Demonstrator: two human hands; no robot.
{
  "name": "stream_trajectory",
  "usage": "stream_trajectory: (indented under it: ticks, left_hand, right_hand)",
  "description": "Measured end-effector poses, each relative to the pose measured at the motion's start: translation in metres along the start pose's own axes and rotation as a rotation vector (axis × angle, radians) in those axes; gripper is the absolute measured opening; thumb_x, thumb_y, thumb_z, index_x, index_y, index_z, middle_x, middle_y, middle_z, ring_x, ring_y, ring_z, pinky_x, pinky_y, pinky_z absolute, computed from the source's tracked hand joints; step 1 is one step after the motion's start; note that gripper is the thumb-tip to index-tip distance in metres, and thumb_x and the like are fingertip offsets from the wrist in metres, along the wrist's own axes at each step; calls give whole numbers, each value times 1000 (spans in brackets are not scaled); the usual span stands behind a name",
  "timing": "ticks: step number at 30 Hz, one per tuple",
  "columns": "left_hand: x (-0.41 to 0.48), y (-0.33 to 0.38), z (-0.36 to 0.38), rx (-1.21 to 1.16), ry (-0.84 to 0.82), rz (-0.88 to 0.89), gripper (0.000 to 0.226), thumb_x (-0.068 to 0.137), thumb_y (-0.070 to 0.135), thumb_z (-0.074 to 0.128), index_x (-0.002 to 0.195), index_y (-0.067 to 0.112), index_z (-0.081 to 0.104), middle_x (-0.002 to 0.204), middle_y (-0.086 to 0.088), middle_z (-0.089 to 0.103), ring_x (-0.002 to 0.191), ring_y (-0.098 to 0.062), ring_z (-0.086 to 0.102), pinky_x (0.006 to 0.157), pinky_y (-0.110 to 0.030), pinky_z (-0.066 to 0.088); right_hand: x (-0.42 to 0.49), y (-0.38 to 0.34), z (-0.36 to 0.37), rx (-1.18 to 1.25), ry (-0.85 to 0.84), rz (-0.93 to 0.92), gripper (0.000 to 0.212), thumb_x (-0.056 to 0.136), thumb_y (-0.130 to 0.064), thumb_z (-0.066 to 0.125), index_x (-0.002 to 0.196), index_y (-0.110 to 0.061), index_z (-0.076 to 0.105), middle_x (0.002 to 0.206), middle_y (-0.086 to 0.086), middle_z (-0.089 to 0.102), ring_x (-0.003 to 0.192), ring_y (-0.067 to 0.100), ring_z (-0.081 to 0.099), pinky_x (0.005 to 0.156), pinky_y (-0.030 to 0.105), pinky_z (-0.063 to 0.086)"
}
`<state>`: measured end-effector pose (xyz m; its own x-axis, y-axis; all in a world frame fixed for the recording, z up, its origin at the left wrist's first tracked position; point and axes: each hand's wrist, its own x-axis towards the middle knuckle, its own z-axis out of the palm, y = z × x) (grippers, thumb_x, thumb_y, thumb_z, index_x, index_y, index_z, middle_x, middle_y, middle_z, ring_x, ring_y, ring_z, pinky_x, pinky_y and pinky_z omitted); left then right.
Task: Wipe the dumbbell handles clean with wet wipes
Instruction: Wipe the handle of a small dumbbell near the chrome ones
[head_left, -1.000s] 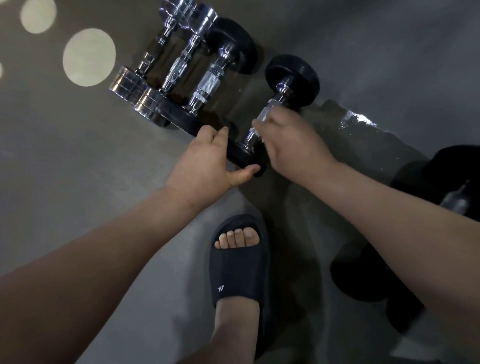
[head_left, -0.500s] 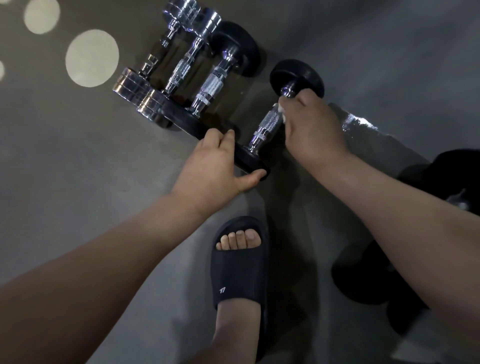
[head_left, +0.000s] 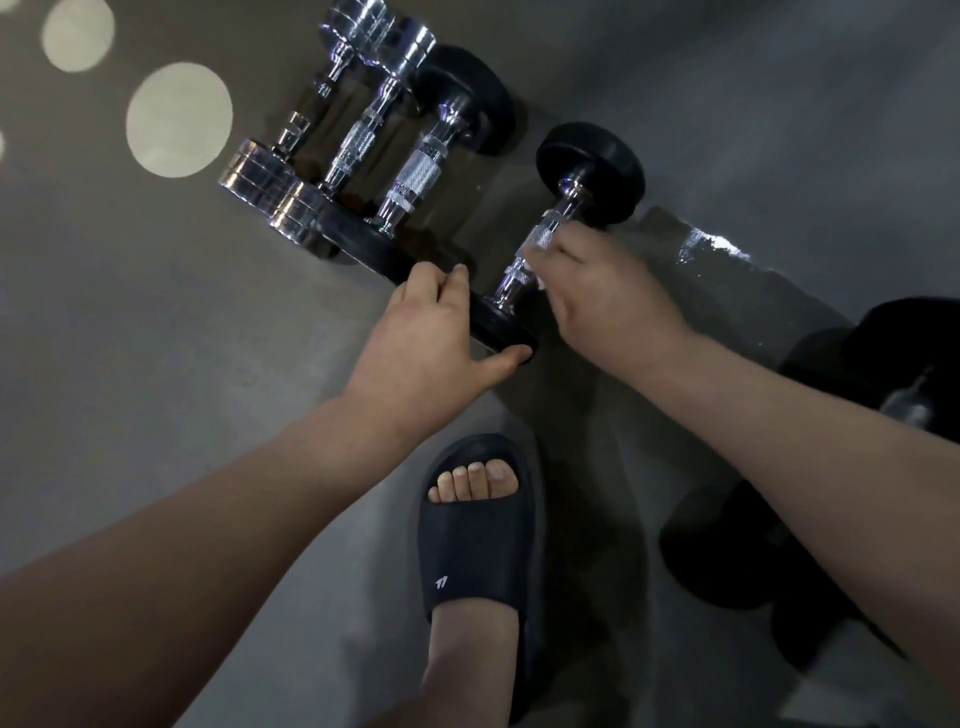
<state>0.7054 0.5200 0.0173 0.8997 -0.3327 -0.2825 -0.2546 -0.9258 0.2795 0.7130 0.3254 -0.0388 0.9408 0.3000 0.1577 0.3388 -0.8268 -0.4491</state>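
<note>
- I'm in the middle of the wiping step on the black-ended dumbbell (head_left: 571, 192), which lies on the floor (head_left: 156, 364) just ahead of my slipper (head_left: 475, 551), set a little apart from the others.
- My hands are apart, each busy with its own job. My left hand (head_left: 426, 343) grips the near end plate (head_left: 498, 325), fingers over the rim and thumb along its lower edge, so the weight can't roll.
- My right hand (head_left: 610, 299) is curled round the handle (head_left: 543, 236) about midway, with the wet wipe (head_left: 537, 257) pinched between fingers and steel (only a thin white edge of it shows).
- The knurled stretch toward the far plate (head_left: 592, 166) is bare, and so is the chrome neck next to the near plate.
- As I judge it, the next move calls for sliding the wipe along the handle's length with firm pressure, turning the bar a little under my left hand so the underside gets covered too.
- Three more dumbbells lie side by side to the left: another black-ended one (head_left: 415, 179) and two chrome ones (head_left: 358, 140) (head_left: 306, 122). I can't tell from here whether their handles are done.
- Darker weights sit in shadow at my right, too dim to make out.
</note>
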Motion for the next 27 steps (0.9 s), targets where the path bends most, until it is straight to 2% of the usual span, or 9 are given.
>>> stream_trajectory:
  ticks: [2,5,7,9,11,15,18,22,27]
  left_hand:
    - [-2,0,-1,11,7,18,102,81,72,55,153,2,34,126,-8,45,119,-25,49,105,-34,45]
    - [-4,0,-1,-4,4,15,93,86,70,42,152,3,37,126,-9,46,117,-25,50,104,-34,46]
    - [-4,-3,0,-27,10,8,87,90,67,36,149,3,43,125,-11,48,116,-29,53,102,-37,48]
    - [-2,-6,1,-49,21,10,83,90,65,41,145,3,49,122,-12,50,111,-30,56,98,-36,49]
    - [1,-8,0,-72,16,8,76,90,61,55,143,7,53,118,-9,50,106,-23,54,91,-25,44]
    - [2,-5,-3,-135,20,-10,77,82,62,67,143,16,54,111,4,40,99,-5,41,86,-12,31]
    - [1,-5,-1,-176,11,-37,87,78,64,71,146,13,51,115,6,40,102,-2,40,90,-9,30]
    - [4,-6,-2,-197,-4,-59,88,80,62,70,147,10,49,126,0,46,113,-3,42,93,-7,26]
    - [1,-2,-3,-229,-35,-31,84,82,60,71,147,12,50,146,-5,52,131,-14,49,103,-11,29]
  right_hand:
    - [10,10,-6,-65,-1,67,25,88,-2,55,110,-2,69,100,20,60,86,40,59,69,38,45]
    - [22,18,-8,-151,74,241,21,90,-6,50,102,1,67,99,22,57,79,41,57,62,36,37]
    - [15,6,0,-94,98,176,18,88,-3,52,96,2,67,96,21,58,79,39,57,63,35,36]
    - [1,-5,8,-48,46,17,20,88,1,55,102,3,69,98,19,60,86,38,58,71,36,44]
    - [-1,-1,5,-55,7,-29,26,89,-1,57,112,2,69,103,18,61,92,38,59,76,38,50]
    - [16,19,-7,-172,85,242,25,91,-8,52,110,1,66,103,22,58,86,43,58,65,41,45]
    - [7,4,1,-179,121,283,19,88,0,56,104,4,64,99,22,57,81,40,57,62,37,38]
    - [-2,1,-1,-109,74,85,27,85,4,62,111,3,68,101,19,61,86,39,59,67,37,49]
    - [20,14,-9,-189,90,233,13,84,2,54,91,3,65,96,21,57,80,40,57,60,34,31]
